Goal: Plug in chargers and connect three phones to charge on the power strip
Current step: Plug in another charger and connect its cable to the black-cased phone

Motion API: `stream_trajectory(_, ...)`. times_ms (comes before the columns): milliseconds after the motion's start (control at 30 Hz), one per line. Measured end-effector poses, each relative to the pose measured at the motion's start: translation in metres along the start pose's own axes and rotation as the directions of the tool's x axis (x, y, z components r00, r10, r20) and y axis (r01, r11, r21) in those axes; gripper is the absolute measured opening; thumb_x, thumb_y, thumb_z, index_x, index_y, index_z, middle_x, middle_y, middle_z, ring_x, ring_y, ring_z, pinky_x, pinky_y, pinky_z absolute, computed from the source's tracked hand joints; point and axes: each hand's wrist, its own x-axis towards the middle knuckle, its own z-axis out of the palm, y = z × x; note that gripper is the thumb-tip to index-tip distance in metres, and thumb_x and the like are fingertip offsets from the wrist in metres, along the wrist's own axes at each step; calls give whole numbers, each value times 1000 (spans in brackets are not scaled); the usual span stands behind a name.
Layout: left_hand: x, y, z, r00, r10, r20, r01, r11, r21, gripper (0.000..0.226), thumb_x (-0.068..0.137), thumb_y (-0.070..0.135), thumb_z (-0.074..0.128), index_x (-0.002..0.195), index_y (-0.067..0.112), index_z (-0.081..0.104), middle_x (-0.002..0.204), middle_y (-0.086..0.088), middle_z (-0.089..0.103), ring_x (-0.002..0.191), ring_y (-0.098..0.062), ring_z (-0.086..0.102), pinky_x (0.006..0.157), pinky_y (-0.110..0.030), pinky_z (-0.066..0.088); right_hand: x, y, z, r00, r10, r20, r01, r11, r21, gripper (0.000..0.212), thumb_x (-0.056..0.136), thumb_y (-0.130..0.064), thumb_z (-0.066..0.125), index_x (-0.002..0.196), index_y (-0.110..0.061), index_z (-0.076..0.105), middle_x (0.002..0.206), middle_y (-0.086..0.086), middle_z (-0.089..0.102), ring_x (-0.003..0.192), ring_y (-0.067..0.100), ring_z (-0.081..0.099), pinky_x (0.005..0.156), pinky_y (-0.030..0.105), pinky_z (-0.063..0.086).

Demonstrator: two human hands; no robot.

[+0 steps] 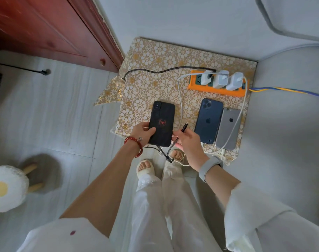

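Observation:
My left hand [142, 132] grips the lower left edge of a black phone [162, 120] with a red spider mark, face down at the table's front edge. My right hand [188, 139] pinches the black plug [184, 127] of a braided black cable [155, 71], just right of that phone. An orange power strip [216, 89] at the back right carries three white chargers [221, 80]. A dark blue phone [207, 120] and a grey phone [227, 128] lie face down side by side, with white cables [180, 99] running to their near ends.
The small table [155, 57] wears a gold floral cloth and stands in a corner between grey walls. A red wooden door [46, 28] is at the left. A fried-egg stool [7, 186] stands on the floor at lower left. A blue-yellow cord [291, 90] leaves the strip rightwards.

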Motion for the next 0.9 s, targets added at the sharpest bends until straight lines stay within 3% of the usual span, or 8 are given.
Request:
stream_trajectory(100, -11, 5, -9, 997, -76, 19, 77, 993, -88, 26, 87, 8, 53, 111, -3, 55, 105, -20, 60, 97, -34, 61, 83, -48, 54, -16, -7, -8, 990, -139, -7, 138, 988, -69, 14, 90, -10, 49, 80, -7, 57, 74, 19, 62, 75, 32, 59, 87, 51, 50)
stream_trajectory(200, -29, 4, -15, 993, -110, 39, 116, 955, -271, 26, 88, 6, 51, 112, -4, 53, 96, -15, 60, 82, -26, 61, 63, -31, 59, -40, -8, -10, 965, -256, 48, 261, 946, -193, 20, 96, -14, 40, 98, 0, 55, 61, 1, 52, 58, 17, 53, 67, 35, 52)
stream_trajectory(267, -40, 1, -19, 993, -116, 30, 118, 902, -416, 25, 89, 5, 48, 112, -3, 52, 85, -9, 60, 74, -19, 60, 53, -20, 57, -56, -5, -6, 974, -198, 107, 217, 952, -216, 26, 98, -16, 34, 108, -2, 53, 64, -5, 48, 57, 11, 50, 61, 21, 49)
stream_trajectory(300, -44, 0, -20, 993, -118, 12, 110, 877, -468, 24, 90, 5, 48, 112, -2, 52, 83, -7, 60, 73, -17, 59, 51, -18, 56, -63, -3, -3, 976, -162, 143, 192, 954, -229, 27, 98, -16, 32, 110, -4, 53, 65, -6, 47, 58, 10, 50, 63, 20, 49)
stream_trajectory(433, -51, 2, -24, 993, -117, -34, 69, 771, -633, 22, 90, 6, 47, 110, 0, 53, 84, -7, 62, 75, -18, 61, 51, -20, 56, -84, -3, 13, 952, -102, 289, 171, 960, -222, 20, 96, -13, 39, 98, -6, 58, 58, 2, 50, 56, 20, 56, 68, 37, 52)
stream_trajectory(533, -54, 6, -26, 994, -91, -63, 25, 740, -672, 22, 89, 7, 49, 109, 1, 54, 87, -8, 63, 77, -18, 62, 53, -21, 55, -87, -10, 23, 964, -80, 253, 135, 969, -209, 16, 91, -14, 47, 81, -8, 59, 53, 4, 52, 44, 19, 55, 58, 31, 50)
stream_trajectory(667, -56, 11, -26, 994, -72, -87, -9, 722, -692, 20, 89, 8, 51, 107, 2, 55, 86, -7, 64, 76, -17, 64, 55, -21, 56, -84, -18, 30, 970, -125, 207, 179, 946, -269, 26, 88, -15, 50, 66, -1, 55, 51, 10, 53, 42, 24, 53, 52, 27, 46)
stream_trajectory(900, -58, 10, -25, 993, -48, -111, -40, 736, -676, 26, 89, 8, 50, 113, 0, 52, 90, -7, 63, 79, -18, 64, 57, -21, 58, -78, -21, 29, 974, -145, 175, 189, 945, -267, 30, 86, -14, 52, 65, 7, 53, 47, 8, 52, 36, 20, 51, 38, 15, 40)
